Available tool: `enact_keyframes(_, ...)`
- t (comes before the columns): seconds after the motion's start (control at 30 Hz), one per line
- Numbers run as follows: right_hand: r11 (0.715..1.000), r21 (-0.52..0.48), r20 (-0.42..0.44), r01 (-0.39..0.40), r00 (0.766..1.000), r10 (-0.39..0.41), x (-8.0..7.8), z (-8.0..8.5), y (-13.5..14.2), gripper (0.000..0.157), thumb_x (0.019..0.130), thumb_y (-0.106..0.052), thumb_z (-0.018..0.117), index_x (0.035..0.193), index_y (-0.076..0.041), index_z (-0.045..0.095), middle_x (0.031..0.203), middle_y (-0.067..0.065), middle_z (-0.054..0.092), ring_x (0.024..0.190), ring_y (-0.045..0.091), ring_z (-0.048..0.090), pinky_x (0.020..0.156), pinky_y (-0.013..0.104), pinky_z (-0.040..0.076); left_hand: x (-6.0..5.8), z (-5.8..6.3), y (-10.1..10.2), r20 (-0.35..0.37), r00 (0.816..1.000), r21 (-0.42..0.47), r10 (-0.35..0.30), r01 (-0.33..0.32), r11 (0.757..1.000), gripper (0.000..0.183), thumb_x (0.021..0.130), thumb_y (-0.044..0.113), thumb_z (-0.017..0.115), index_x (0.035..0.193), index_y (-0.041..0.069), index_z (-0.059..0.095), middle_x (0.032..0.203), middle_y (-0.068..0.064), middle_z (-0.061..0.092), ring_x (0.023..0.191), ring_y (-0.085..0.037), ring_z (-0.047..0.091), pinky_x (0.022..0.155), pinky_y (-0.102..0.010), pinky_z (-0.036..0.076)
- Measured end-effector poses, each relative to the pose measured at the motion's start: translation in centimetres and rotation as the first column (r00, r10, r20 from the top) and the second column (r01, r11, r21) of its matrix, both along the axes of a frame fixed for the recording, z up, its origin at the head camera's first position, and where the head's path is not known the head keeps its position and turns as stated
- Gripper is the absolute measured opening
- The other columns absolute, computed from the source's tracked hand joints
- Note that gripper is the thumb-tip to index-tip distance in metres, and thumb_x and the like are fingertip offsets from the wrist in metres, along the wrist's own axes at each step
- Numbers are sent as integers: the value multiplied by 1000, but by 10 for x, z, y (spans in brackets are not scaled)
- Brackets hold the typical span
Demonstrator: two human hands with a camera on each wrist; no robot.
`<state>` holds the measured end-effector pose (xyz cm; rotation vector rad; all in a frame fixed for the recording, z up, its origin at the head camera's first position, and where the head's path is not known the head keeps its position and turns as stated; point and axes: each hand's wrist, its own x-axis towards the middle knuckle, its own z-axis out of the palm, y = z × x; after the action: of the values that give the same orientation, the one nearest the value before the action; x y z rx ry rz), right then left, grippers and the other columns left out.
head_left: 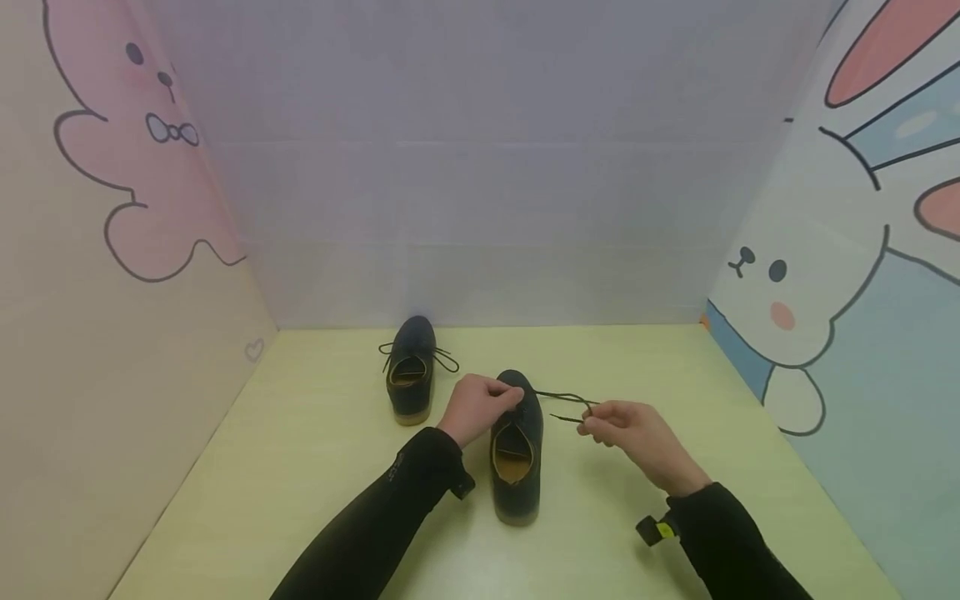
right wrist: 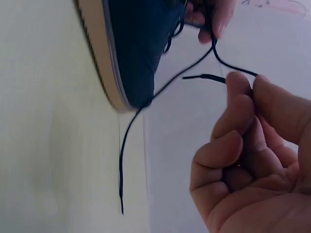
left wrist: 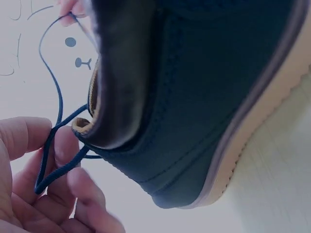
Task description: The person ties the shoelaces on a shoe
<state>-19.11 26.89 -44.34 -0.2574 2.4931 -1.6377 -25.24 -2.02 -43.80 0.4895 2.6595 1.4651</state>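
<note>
A dark blue lace-up shoe [head_left: 517, 500] stands on the table, toe pointing away. Over its lacing, my left hand [head_left: 480, 407] pinches a loop of its dark shoelace [left wrist: 54, 173] between thumb and fingers. To the right of the shoe, my right hand [head_left: 637, 435] grips a stretch of lace between thumb and index finger. A short tip of that lace [right wrist: 206, 76] sticks out from the pinch. Another lace end [right wrist: 121, 179] hangs loose in the right wrist view. The left fingers partly hide the lacing in the head view.
Back and left of this shoe stands its matching shoe [head_left: 411, 406], with its laces tied in a bow. The pale yellow table [head_left: 300, 500] meets a grey back wall [head_left: 480, 167]. Side panels carry a pink cartoon animal [head_left: 142, 208] and a white rabbit [head_left: 810, 250].
</note>
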Motion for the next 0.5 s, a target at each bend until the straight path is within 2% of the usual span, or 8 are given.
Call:
enact_keyframes(0.1,993,-118,-17,27,999,-29,8,-6,-24,31,103,-23,73,118,4,74,112,8,82,102,13,72,91,33,57,0,1,-1,18,1000,-7,6,-6,1000,33,103,40,69,100,12,87,88,1,81,103,-21,75,91,-40,57)
enact_keyframes(0.17,987,-160,-40,26,999,-33,12,-9,-39,29,101,-21,75,116,4,75,110,9,83,101,11,74,90,30,58,-1,1,-1,29,1000,-9,12,-11,1000,35,103,42,69,98,12,87,85,2,81,103,-21,74,91,-40,56)
enact_keyframes(0.27,983,-183,-81,21,996,-36,13,-13,-58,27,99,-19,78,113,3,78,108,13,83,99,11,75,89,28,58,-1,3,-1,35,999,-11,15,-14,1000,36,102,43,69,97,12,87,82,3,80,100,-19,72,89,-38,54)
enact_keyframes(0.4,982,-180,-104,54,992,-73,9,-18,-76,22,96,-18,81,109,0,81,106,16,82,95,8,75,86,24,59,-2,2,-1,31,999,-18,8,-8,1000,38,102,43,69,96,10,86,80,3,79,94,-16,70,84,-36,52)
enact_keyframes(0.5,983,-170,-110,70,990,-90,7,-20,-84,20,96,-18,81,108,-1,82,105,14,83,94,7,76,85,23,59,-2,0,-1,24,1000,-22,6,-5,1000,39,102,43,69,96,9,86,78,3,78,91,-14,68,82,-34,50)
